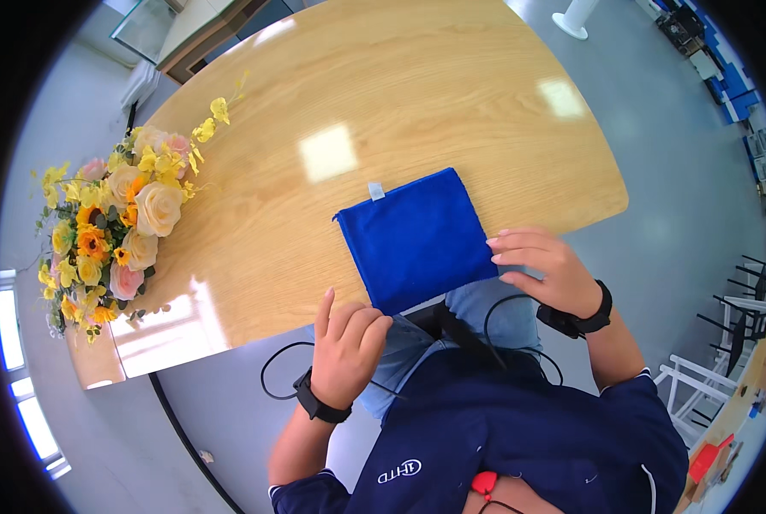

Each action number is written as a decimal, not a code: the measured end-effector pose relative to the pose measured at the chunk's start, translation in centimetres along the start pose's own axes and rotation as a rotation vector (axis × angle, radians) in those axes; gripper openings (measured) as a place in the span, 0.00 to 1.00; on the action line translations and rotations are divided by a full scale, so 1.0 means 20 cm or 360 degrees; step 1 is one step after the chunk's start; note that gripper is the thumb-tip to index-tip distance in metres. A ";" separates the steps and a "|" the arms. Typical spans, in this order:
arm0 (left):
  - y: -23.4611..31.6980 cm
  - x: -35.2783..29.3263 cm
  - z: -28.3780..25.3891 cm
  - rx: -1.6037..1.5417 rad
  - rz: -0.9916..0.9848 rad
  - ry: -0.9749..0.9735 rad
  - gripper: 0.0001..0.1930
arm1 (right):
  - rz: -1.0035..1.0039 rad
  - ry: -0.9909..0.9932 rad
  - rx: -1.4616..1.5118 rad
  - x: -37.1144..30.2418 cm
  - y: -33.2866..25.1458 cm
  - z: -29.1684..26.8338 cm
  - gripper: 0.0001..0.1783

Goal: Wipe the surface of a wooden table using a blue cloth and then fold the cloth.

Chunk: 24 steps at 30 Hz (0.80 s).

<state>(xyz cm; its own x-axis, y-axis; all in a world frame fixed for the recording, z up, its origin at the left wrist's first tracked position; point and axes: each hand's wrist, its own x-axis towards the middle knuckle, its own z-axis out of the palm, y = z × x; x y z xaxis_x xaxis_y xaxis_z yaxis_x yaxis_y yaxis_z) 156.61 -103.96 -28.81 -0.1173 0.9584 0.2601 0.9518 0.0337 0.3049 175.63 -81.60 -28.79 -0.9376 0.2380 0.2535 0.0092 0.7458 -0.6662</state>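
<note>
A folded blue cloth [419, 240], perhaps a towel, lies flat on the wooden table [434, 94] at its near edge. A small white tag [376, 191] sticks out from its far side. My left hand [346, 351] is at the cloth's near left corner, little finger raised, the other fingers bent down to that corner; its thumb is hidden. At the cloth's right edge is my right hand [544, 267], with fingertips against the edge and thumb apart from them near the corner. A black band sits on each wrist.
An arrangement of yellow, pink and cream flowers [117, 223] stands at the table's left end. Thin black cables [267, 368] loop by both wrists. White and black chairs [700, 385] stand on the floor to the right. A white pedestal base [571, 26] is at the far right.
</note>
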 end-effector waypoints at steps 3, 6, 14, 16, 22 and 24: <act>0.02 0.02 0.00 -0.0074 -0.0046 0.0085 0.09 | 0.0052 0.0113 -0.0014 0.02 0.00 0.00 0.11; 0.04 0.03 0.00 -0.0020 -0.0085 0.0101 0.10 | 0.0024 0.0151 -0.0075 0.03 -0.01 0.02 0.11; 0.01 0.00 0.03 0.0044 -0.0231 0.0090 0.10 | 0.0016 0.0178 -0.0128 0.04 0.00 0.05 0.11; 0.00 -0.01 0.04 0.0046 -0.0253 0.0090 0.10 | 0.0022 0.0196 -0.0131 0.04 -0.01 0.05 0.11; 0.00 0.00 0.04 0.0005 -0.0287 0.0087 0.12 | -0.0002 0.0204 -0.0137 0.06 0.00 0.07 0.11; 0.00 0.00 0.04 0.0003 -0.0297 0.0090 0.13 | 0.0001 0.0198 -0.0141 0.06 -0.01 0.07 0.11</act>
<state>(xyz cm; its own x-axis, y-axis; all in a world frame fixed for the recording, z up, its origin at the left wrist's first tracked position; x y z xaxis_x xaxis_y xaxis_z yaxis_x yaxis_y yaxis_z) 156.80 -103.71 -29.51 -0.3076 0.9180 0.2502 0.9124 0.2100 0.3513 174.03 -82.29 -29.42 -0.8872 0.3097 0.3420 0.0455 0.7964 -0.6031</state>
